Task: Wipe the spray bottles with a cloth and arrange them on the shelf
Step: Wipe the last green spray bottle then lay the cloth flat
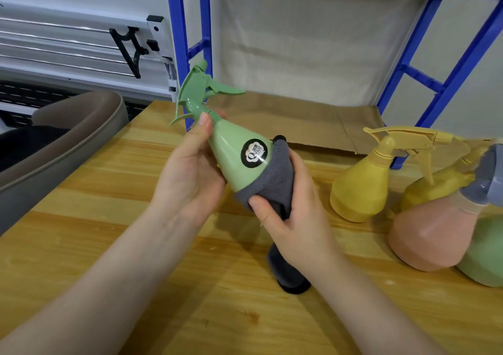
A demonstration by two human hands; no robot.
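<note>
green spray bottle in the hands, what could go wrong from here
1. The left hand holds the tilted green plastic spray bottle near its neck only; hard rubbing with the grey cloth in the right hand could twist it loose.
2. The cloth's hanging tail might sweep the upright yellow spray bottle over.

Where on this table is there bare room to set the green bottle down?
The wooden table is bare left of the left hand, up to the grey bin, and along the near edge. The brown paper under the blue shelf frame is also free. The right side is crowded with yellow bottles and a pink bottle.
</note>
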